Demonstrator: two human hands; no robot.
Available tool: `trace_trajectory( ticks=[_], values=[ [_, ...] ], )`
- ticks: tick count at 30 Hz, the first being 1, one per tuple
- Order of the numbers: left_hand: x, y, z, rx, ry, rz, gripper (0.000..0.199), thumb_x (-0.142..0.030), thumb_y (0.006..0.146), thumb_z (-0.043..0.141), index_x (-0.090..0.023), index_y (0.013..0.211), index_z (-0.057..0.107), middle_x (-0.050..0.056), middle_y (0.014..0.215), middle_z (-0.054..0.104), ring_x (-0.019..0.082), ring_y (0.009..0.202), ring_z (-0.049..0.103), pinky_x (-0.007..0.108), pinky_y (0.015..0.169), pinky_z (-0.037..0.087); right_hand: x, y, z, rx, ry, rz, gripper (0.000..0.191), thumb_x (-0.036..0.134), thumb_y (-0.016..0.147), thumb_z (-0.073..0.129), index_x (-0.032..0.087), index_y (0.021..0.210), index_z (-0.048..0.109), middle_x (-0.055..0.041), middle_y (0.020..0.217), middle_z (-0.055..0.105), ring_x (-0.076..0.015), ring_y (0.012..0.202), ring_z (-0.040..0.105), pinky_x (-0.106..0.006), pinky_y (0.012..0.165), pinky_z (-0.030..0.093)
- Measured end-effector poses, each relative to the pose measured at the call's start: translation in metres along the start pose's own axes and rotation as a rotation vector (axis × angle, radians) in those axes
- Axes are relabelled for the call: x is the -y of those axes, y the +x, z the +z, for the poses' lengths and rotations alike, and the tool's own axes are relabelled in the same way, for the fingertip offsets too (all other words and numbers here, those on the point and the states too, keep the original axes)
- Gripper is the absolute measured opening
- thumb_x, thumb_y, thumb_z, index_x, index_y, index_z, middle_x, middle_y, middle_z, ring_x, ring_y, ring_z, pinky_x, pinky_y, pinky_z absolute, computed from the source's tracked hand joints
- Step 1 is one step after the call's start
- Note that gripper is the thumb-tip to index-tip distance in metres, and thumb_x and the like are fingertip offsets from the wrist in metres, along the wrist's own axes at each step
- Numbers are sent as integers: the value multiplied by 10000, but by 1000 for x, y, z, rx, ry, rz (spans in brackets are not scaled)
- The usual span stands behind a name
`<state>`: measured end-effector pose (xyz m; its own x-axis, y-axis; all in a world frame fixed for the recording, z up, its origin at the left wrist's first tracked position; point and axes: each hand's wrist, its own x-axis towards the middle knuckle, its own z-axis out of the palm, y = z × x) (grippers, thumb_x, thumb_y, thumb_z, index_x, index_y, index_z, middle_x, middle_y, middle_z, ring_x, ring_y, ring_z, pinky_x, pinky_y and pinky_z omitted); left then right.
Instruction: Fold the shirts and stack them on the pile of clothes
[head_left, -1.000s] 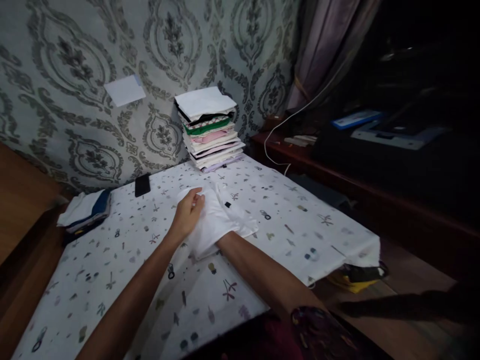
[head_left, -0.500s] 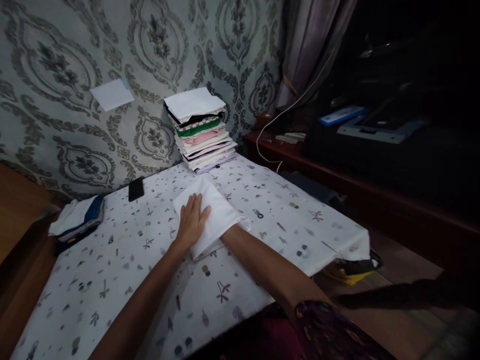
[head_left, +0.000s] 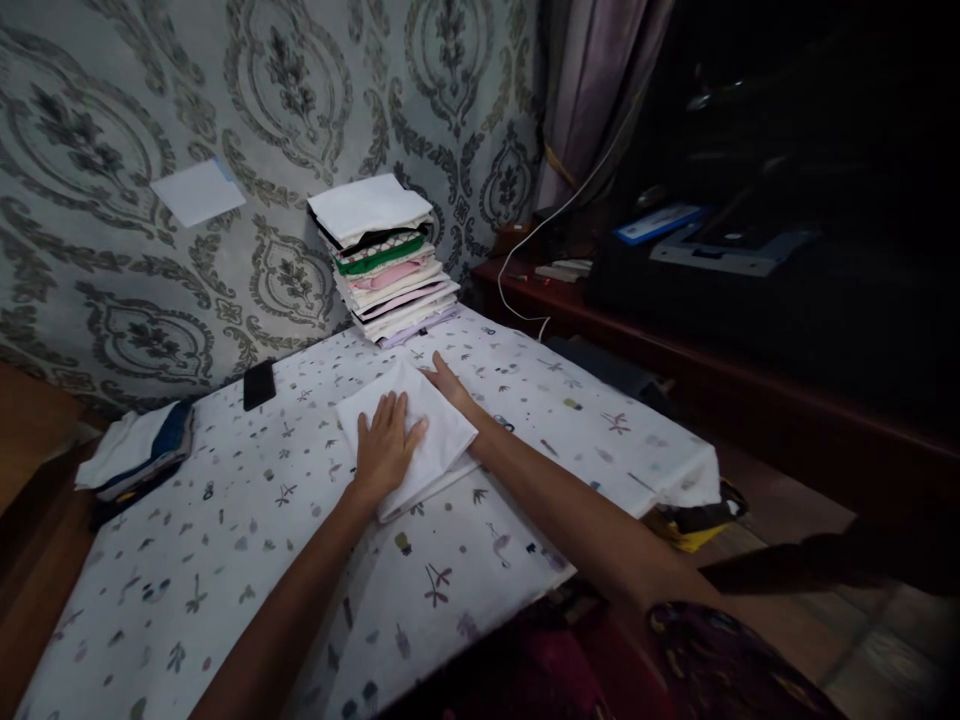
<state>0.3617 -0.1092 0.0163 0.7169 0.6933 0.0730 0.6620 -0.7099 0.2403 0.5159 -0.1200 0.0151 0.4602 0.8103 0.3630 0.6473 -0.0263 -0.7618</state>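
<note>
A folded white cloth (head_left: 442,432) lies on the patterned white sheet in front of me. My left hand (head_left: 386,445) rests flat on top of it, fingers spread. At the cloth's right edge is my right hand (head_left: 448,385), its thumb raised and its other fingers partly hidden by the cloth's far right side; the thumb stands apart and nothing is seen gripped. Beyond the cloth stands a tall stack of folded clothes (head_left: 390,270) with a white piece on top.
A black phone (head_left: 259,385) lies near the wall. A smaller folded pile (head_left: 135,450) sits at the left edge. On the right is a dark red shelf (head_left: 517,290), with a white cable (head_left: 504,285) hanging over it.
My right hand has come out from inside or under the cloth to its right edge. The cloth lies flatter. My left hand stays on top. The view has shifted slightly.
</note>
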Motion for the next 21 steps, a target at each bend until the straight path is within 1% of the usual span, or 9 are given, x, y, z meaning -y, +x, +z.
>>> trace_trajectory(
  ticks=[2,4,6,9,12,14,16,19,21],
  values=[
    [-2,1,1,20,79,1,638,-529,1028,230,-172,1554,286,156,1637,263,283,1533,189,601,1201,175,-9,7,2,67,173,115,372,345,952,615,156,1272,590,-95,1249,626,-242,1051,645,-440,879,563],
    [-3,1,1,35,127,5,633,-537,1029,212,-192,1555,287,140,1641,263,278,1534,190,598,1200,189,-18,13,4,150,340,238,407,217,918,603,143,1317,564,-114,1229,655,-235,1004,675,-421,857,580],
    [-4,1,1,48,145,15,634,-538,1030,197,-194,1555,288,135,1644,257,276,1535,188,602,1199,191,-26,16,4,217,475,338,581,92,826,577,142,1400,500,-127,1263,660,-229,990,693,-404,866,584],
    [-8,0,0,71,148,34,642,-535,1032,193,-177,1557,285,146,1648,235,277,1535,186,610,1197,187,-35,17,3,265,625,429,841,33,708,562,196,1510,370,-123,1407,586,-211,1072,680,-377,928,563],
    [-12,-2,-1,104,160,51,636,-536,1033,208,-187,1559,285,145,1651,223,279,1536,180,612,1197,180,-41,16,2,272,768,501,938,12,641,541,201,1536,332,-126,1487,514,-196,1129,660,-336,951,547],
    [-14,-2,-1,118,167,59,636,-543,1031,220,-194,1557,292,143,1652,220,280,1538,174,614,1198,173,-44,14,2,269,819,527,944,9,620,525,191,1529,344,-126,1473,528,-192,1121,665,-324,941,551],
    [-15,-2,-1,118,168,70,641,-550,1028,232,-190,1554,301,149,1650,221,284,1538,173,621,1198,167,-45,12,2,263,793,513,911,21,631,523,193,1512,371,-112,1406,592,-197,1086,679,-340,926,560],
    [-14,-3,0,128,160,92,630,-550,1027,254,-193,1541,328,150,1645,236,283,1536,181,621,1201,160,-41,10,-2,223,683,444,740,72,711,526,172,1442,464,-104,1290,668,-224,1073,678,-407,954,545],
    [-14,-4,0,143,146,109,613,-540,1029,272,-196,1530,348,146,1641,251,280,1534,188,614,1206,152,-32,8,-7,175,602,380,595,111,770,524,152,1364,545,-115,1321,646,-245,1180,621,-446,1048,475]
  ],
)
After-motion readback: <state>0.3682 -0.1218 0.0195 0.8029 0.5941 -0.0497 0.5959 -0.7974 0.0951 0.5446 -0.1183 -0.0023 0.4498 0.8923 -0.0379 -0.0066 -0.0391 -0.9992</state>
